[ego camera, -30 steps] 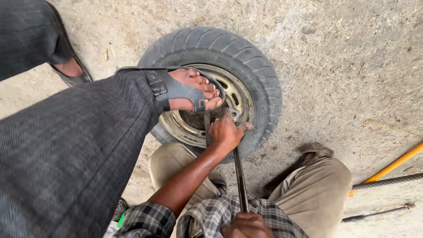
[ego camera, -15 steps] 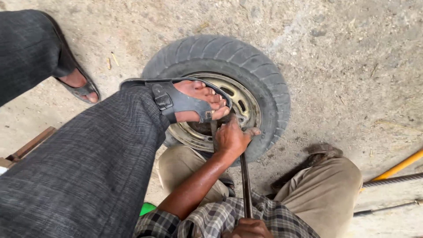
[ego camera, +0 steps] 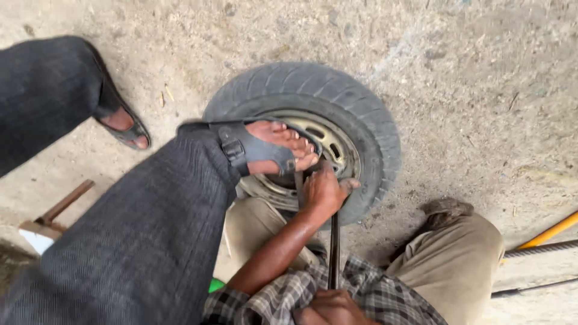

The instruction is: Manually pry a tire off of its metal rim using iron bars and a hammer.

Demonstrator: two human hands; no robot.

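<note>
Concrete floor [ego camera: 469, 90], rough and dusty, fills the view. Small wheel lying flat just past centre, toward 12 o'clock: black tyre [ego camera: 361, 108] around a pale steel rim [ego camera: 338, 143].

Both hands are on one dark metal bar [ego camera: 334, 253], well apart along it. Bar runs almost straight from 6 o'clock up to the near edge of the rim.
- left hand [ego camera: 323, 192]: at centre, fist wrapped round the top of the bar where it meets the rim edge, thumb out to 3 o'clock. Bar tip is hidden under the hand, can't tell how it sits against the tyre.
- right hand [ego camera: 331, 308]: at 6 o'clock, closed on the bar's lower end, partly cut off by the frame edge.

Own knees in khaki trousers [ego camera: 463, 265] spread either side of the bar, checked shirt [ego camera: 373, 295] at the bottom.

Co-worker stands at 9 o'clock in dark grey trousers [ego camera: 132, 241]. One sandalled foot [ego camera: 274, 147] is planted on the rim, toes just beside the left hand. Other sandalled foot [ego camera: 123, 126] is on the floor at 10 o'clock, clear of the tyre.

Around:
- wooden-handled tool [ego camera: 54, 213] on the floor at 8 o'clock
- yellow rod [ego camera: 551, 232], ribbed steel bar [ego camera: 542, 248] and a thin dark rod [ego camera: 530, 287] at 4 o'clock, all running off the right edge
- something green [ego camera: 215, 285] at 7 o'clock, mostly hidden
</note>
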